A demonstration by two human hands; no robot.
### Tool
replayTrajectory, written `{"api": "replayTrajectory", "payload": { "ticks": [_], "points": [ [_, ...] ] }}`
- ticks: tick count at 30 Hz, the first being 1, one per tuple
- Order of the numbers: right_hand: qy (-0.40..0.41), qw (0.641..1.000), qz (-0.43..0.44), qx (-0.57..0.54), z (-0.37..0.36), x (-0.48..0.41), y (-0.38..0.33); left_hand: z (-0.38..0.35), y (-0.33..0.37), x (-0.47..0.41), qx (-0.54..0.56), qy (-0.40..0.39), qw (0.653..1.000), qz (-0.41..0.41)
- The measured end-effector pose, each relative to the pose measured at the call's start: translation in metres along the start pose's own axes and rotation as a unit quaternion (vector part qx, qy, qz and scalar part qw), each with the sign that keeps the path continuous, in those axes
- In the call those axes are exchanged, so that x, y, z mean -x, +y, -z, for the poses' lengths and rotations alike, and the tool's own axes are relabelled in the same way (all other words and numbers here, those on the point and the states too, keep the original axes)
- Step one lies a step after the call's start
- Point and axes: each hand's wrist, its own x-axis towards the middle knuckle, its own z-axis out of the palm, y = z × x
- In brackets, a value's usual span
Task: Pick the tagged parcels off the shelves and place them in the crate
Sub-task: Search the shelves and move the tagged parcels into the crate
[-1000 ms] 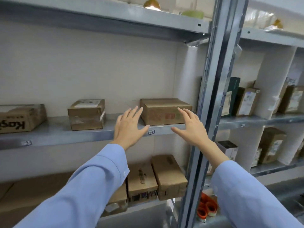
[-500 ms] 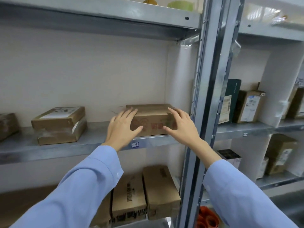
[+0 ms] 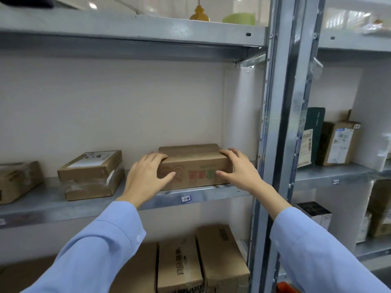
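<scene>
Cardboard parcel (image 3: 195, 167) on metal shelf (image 3: 211, 194), both hands gripping its ends, apparently not lifted

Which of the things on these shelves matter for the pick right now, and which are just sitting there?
In the job:
- printed cardboard box, on the middle shelf
- left hand on its left end
- right hand on its right end

Lying about:
- taped box further left
- dark green box in the next bay
- cartons on the shelf below
- yellow gourd up top
</scene>
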Motion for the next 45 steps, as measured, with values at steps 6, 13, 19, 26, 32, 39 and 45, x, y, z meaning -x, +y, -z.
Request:
{"api": "replayTrajectory", "payload": {
  "ticks": [6, 13, 19, 26, 32, 39, 45],
  "points": [
    [-0.055, 0.996, -0.019, -0.068, 0.001, -0.006, -0.005, 0.007, -0.016, -0.004, 0.068, -0.055, 0.994, 0.059],
    [-0.042, 0.991, -0.027, -0.122, 0.005, -0.005, -0.009, 0.001, -0.020, -0.006, 0.195, -0.072, 0.975, 0.081],
    [-0.004, 0.986, -0.018, -0.165, 0.006, 0.001, -0.015, 0.003, -0.018, -0.003, 0.262, -0.025, 0.962, 0.071],
    [0.040, 0.973, -0.024, -0.228, 0.023, 0.001, -0.029, 0.011, -0.013, -0.011, 0.348, 0.035, 0.934, 0.080],
    [0.069, 0.970, -0.016, -0.234, 0.027, 0.002, -0.031, 0.010, -0.011, -0.014, 0.383, 0.051, 0.919, 0.077],
    [0.064, 0.967, -0.005, -0.249, 0.026, 0.004, -0.032, 0.013, -0.007, -0.011, 0.434, 0.028, 0.898, 0.072],
    [0.079, 0.958, -0.010, -0.277, 0.024, 0.002, -0.034, 0.010, -0.005, -0.013, 0.445, 0.013, 0.890, 0.099]
  ]
}}
